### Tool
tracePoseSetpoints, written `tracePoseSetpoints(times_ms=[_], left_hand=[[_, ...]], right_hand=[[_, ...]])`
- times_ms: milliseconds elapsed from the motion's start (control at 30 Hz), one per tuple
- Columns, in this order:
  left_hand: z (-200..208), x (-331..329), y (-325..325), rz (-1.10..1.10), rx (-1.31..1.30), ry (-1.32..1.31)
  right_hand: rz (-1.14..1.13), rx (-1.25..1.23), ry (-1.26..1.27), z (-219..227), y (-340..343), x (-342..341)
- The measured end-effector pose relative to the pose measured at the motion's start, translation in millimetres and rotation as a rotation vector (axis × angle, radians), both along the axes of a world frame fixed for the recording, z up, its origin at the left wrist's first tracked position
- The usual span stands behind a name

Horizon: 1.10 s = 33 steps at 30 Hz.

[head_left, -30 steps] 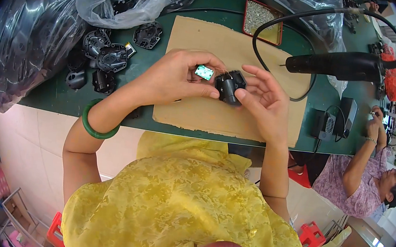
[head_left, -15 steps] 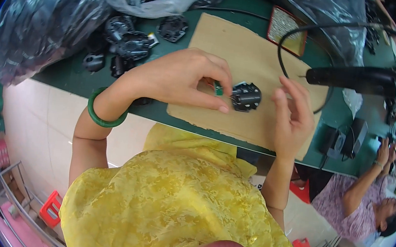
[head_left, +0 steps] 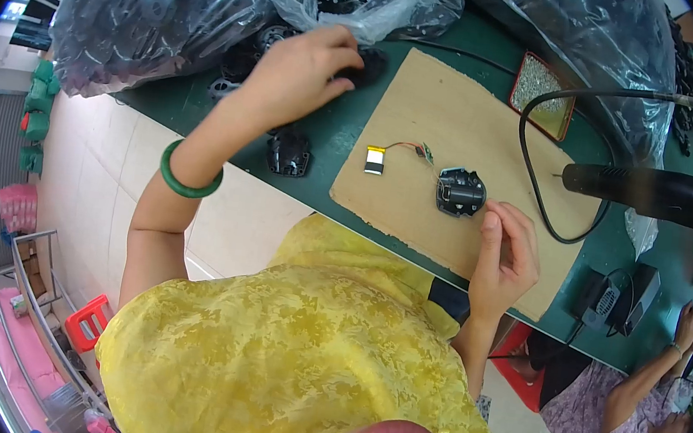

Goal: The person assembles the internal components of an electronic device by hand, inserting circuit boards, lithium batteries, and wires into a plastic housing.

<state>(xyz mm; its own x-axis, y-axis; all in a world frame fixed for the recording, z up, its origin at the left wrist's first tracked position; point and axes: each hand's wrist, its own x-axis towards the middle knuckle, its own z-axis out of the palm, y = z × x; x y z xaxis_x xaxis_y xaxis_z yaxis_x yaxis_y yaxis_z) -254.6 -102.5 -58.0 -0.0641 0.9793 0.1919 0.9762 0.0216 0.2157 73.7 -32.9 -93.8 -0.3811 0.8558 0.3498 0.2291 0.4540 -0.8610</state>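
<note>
My left hand (head_left: 307,71), with a green bangle on its wrist, is raised over a group of black plastic parts at the far left. Its fingers are bent and its thumb stands apart, close to a dark part (head_left: 369,67). A black plastic housing (head_left: 460,193) lies on the cardboard sheet (head_left: 428,98). Thin wires run from it to a small green circuit board (head_left: 427,152) and a silver battery (head_left: 375,160) with a yellow end. Beside the housing's right edge is my right hand (head_left: 509,256), fingers loosely bent, thumb a little apart, fingertips at or very near the edge.
Clear bags of black parts (head_left: 159,20) stand at the back. A tray of small metal pieces (head_left: 540,93) sits beyond the cardboard. An electric screwdriver (head_left: 631,193) with a looping cable hangs at right, above black power adapters (head_left: 619,299). Another person (head_left: 610,418) works at far right.
My left hand has left the circuit board and housing and moved up and left to the black parts. My right hand's fingertips have come closer to the housing. The view has shifted.
</note>
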Motion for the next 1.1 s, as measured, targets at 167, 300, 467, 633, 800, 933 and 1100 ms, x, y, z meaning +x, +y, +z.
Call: tracePoseSetpoints(times_ms=[167,300,467,633,800,933,1100], left_hand=[[14.0,16.3,4.6,-0.049,0.098,-0.108],[44.7,-28.8,30.3,0.003,0.245,-0.076],[17.4,-84.4,75.1,0.141,0.195,-0.090],[27.4,-63.6,95.1,0.593,0.012,-0.351],[-11.6,-90.5,86.1,-0.139,0.271,0.064],[-18.8,-89.3,103.2,0.245,-0.142,0.346],[-8.8,-88.4,77.3,0.249,0.030,0.371]], right_hand=[[0.039,0.097,-0.026,-0.3,0.9,-2.1],[0.069,0.116,-0.022,0.8,-2.4,-2.1],[0.105,0.156,-0.018,-3.7,-1.3,-2.3],[0.062,0.122,-0.008,-3.3,-1.9,-0.2],[0.064,0.148,-0.017,-5.1,-0.7,0.9],[0.073,0.166,0.004,-5.5,1.2,-1.8],[0.042,0.107,0.053,-4.6,0.2,1.1]])
